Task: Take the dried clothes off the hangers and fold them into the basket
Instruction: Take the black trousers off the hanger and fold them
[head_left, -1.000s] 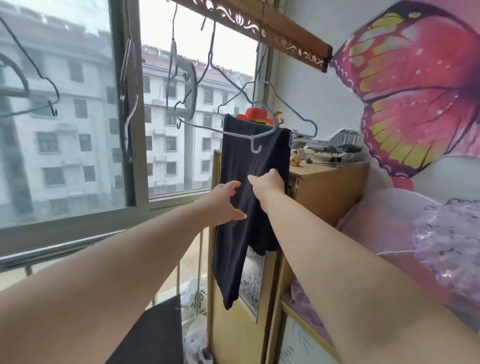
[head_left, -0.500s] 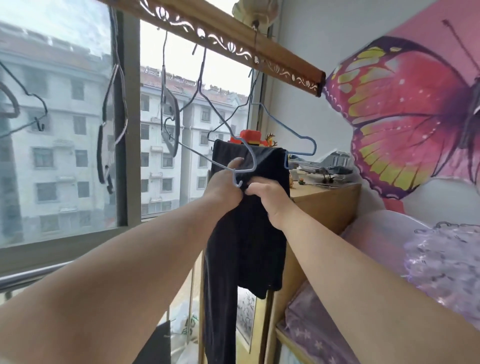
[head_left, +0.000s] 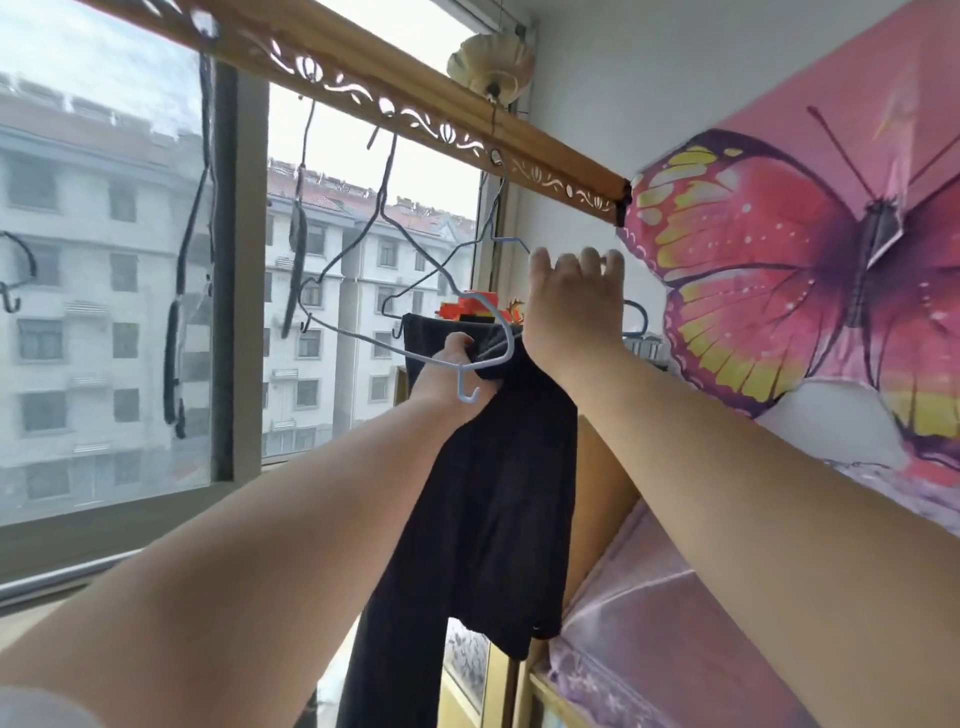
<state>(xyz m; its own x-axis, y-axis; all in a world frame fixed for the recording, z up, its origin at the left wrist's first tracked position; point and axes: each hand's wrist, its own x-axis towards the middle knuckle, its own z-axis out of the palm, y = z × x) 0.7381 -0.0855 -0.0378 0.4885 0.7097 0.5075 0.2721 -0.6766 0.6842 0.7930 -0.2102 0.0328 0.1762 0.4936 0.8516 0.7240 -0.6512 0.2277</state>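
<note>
A black garment (head_left: 498, 493) hangs draped over a blue wire hanger (head_left: 638, 313) under the carved wooden rail (head_left: 363, 88). My left hand (head_left: 447, 371) grips the garment's top edge, just behind the hooked end of a pale wire hanger (head_left: 363, 339). My right hand (head_left: 571, 306) is raised above the garment, its fingers curled over the blue hanger's upper wire. The part of that hanger behind my right hand is hidden. No basket is in view.
Several bare hangers (head_left: 182, 312) dangle from the rail along the window (head_left: 104, 312) on the left. A wooden cabinet (head_left: 602, 493) stands behind the garment, with a purple-covered bed (head_left: 649, 623) and a butterfly wall hanging (head_left: 779, 260) to the right.
Both hands rose from the garment's middle to its top. My left hand took hold of the top edge, then my right hand let go of the cloth and went up to the blue hanger.
</note>
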